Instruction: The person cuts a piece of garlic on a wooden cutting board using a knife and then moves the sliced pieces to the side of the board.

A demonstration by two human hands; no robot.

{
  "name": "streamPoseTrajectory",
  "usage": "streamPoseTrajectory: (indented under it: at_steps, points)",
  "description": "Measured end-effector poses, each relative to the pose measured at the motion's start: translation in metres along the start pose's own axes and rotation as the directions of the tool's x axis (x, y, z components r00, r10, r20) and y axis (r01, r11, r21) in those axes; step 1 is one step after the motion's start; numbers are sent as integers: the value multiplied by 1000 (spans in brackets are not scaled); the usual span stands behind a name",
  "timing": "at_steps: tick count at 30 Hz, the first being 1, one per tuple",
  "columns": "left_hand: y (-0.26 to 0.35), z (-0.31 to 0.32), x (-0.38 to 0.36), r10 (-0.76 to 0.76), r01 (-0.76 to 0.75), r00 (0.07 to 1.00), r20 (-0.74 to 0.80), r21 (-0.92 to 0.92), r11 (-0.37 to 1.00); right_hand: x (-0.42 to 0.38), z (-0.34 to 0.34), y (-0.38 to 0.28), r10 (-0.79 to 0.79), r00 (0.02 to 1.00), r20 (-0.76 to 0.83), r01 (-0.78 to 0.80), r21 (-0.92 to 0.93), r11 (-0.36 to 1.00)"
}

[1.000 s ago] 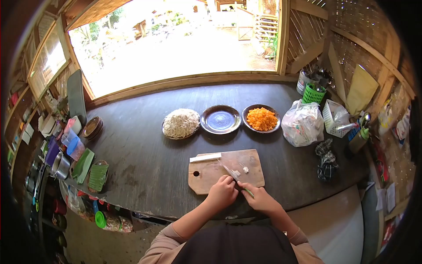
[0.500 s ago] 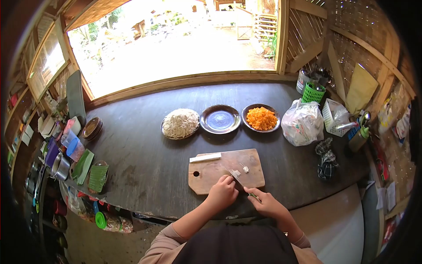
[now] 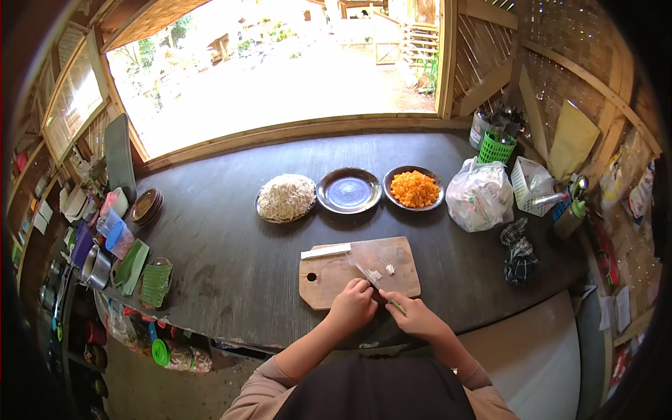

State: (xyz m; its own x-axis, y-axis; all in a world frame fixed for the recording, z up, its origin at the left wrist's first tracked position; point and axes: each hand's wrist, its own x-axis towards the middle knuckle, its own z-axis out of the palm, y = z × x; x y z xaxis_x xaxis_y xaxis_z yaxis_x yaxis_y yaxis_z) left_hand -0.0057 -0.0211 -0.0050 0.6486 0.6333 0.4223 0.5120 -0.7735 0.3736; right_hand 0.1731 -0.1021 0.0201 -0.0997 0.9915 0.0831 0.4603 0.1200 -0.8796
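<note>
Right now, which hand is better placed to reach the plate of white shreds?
Left. The left hand lies nearer that plate; the right hand has a grip on a green-ended item.

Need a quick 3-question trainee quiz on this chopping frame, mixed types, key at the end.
1. True or false: the middle plate of the three on the counter holds orange diced food.
2. Multiple choice: the left hand rests on A) the white plastic bag, B) the cutting board, C) the green basket.
3. Fill in: the right hand pinches a thin ____ stalk at the board's near edge.

Key:
1. False. The middle plate is bare; the orange dice fill the right plate, and pale shreds fill the left plate.
2. B. It grips a knife over the board.
3. Green.
</note>
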Motion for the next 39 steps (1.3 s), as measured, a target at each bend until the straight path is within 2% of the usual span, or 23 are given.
streamPoseTrajectory:
  at_steps: [2, 5, 9, 11, 15, 17, 27, 30, 32, 33, 35, 39]
  points:
    - [-1, 2, -1, -6, 7, 1000, -8, 4, 1000, -6, -5, -4, 164, 985, 61, -161, -49, 986]
    - [0, 1, -1, -38, 38, 999, 22, 4, 999, -16, -9, -9, 218, 973, 69, -215, -46, 975]
    - [0, 1, -1, -35, 35, 999, 10, 0, 999, -24, -15, -21, 206, 977, 48, -204, -37, 978]
    - [2, 0, 0, -43, 43, 999, 19, -2, 999, -22, -21, -31, 330, 938, 103, -325, -62, 944]
    - [-1, 2, 0, -24, 24, 1000, 17, 16, 1000, -17, -14, -19, 261, 962, 85, -257, -46, 965]
    - [0, 1, 0, 0, 0, 1000, -8, 22, 1000, -11, -3, -2, 47, 999, 10, -47, -58, 997]
    - [-1, 4, -1, -17, 17, 1000, -24, -6, 1000, -1, 3, 5, 5, 1000, 3, -5, 10, 1000]
    - [-1, 2, -1, -11, 11, 1000, -22, 9, 1000, -10, -1, 5, 4, 999, -32, -6, -61, 998]
    - [1, 1, -1, -51, 51, 999, -1, -8, 999, -19, -12, -17, 226, 973, 54, -225, -14, 974]
    - [1, 1, 0, -53, 53, 999, -1, -10, 999, -21, -15, -22, 228, 972, 55, -227, -15, 974]
    - [0, 2, 0, -21, 21, 999, -25, 4, 1000, -22, -18, -27, 339, 936, 100, -337, -35, 941]
    - [-2, 2, 0, -6, 6, 1000, -31, 18, 1000, -23, -15, -21, 279, 957, 82, -280, 3, 960]
